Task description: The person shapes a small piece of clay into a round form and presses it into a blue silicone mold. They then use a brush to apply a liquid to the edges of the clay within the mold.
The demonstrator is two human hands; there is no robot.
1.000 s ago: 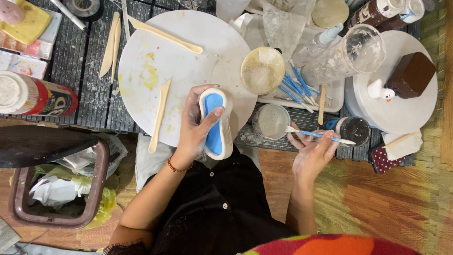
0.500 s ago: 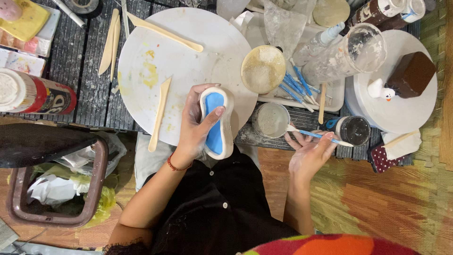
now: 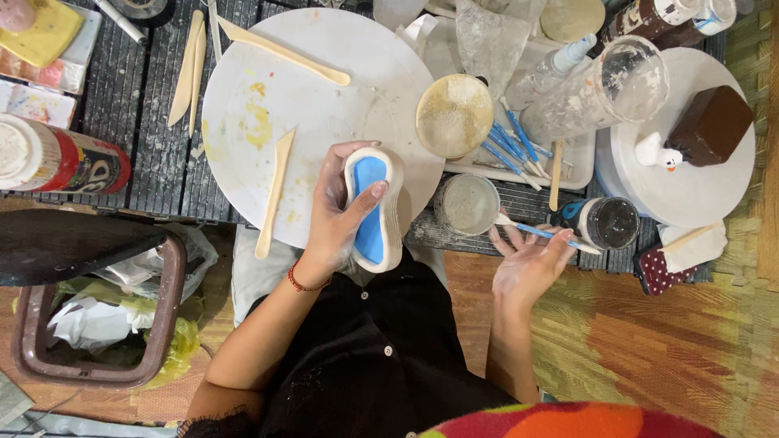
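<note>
Fingers (image 3: 369,197) of the left hand (image 3: 337,219) wrap the white ceramic dish (image 3: 373,209) with its blue inside, thumb across its face, at the near worktop (image 3: 154,154) edge. Right hand (image 3: 529,264) pinches a blue-handled brush (image 3: 540,232), bristles at a small jar (image 3: 466,204). Farther off lies the round white board (image 3: 324,105).

We count few packages: a labelled can (image 3: 61,158) lying on its side at far left of the table, label red, black and cream, pale lid end facing left. Top right corner, two bottles: one brown with a white label (image 3: 649,16), one beside it with a white-and-blue label (image 3: 714,15). A flat printed carton (image 3: 36,104) sits above the can, pastel colours. No screens.
</note>
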